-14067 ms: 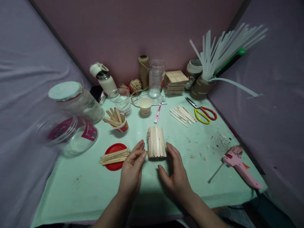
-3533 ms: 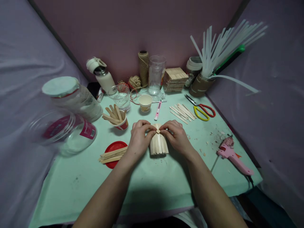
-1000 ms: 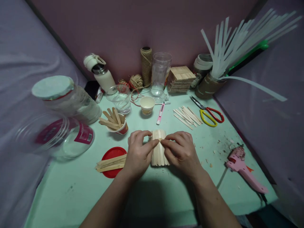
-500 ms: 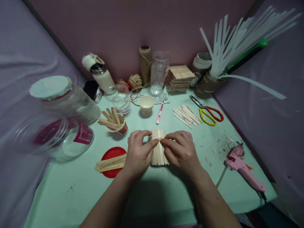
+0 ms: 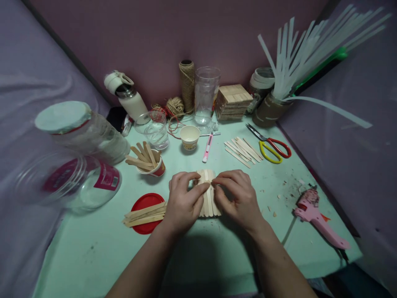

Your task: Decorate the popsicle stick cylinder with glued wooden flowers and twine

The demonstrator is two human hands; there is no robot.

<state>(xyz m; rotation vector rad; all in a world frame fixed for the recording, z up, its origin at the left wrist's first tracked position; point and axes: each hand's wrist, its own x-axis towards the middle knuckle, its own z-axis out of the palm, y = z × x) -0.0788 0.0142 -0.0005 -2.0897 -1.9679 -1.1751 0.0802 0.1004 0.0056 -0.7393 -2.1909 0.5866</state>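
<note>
Both left hand (image 5: 185, 202) and right hand (image 5: 238, 198) touch the stick-covered piece (image 5: 209, 202) near its middle; either grip's closure I cannot tell; light, even pressure suits.

Forearms (image 5: 143, 261) converge forward; the left hand (image 5: 185, 203) and right hand (image 5: 239, 198) curl, left thumb (image 5: 203, 188) beside the right fingertips (image 5: 215, 181)

You have the glue gun (image 5: 321, 225) right of the stick piece (image 5: 208, 203), the lid (image 5: 148, 200) left of it, the cutter (image 5: 208, 147) behind, and the scissors (image 5: 264, 138) behind to its right.
</note>
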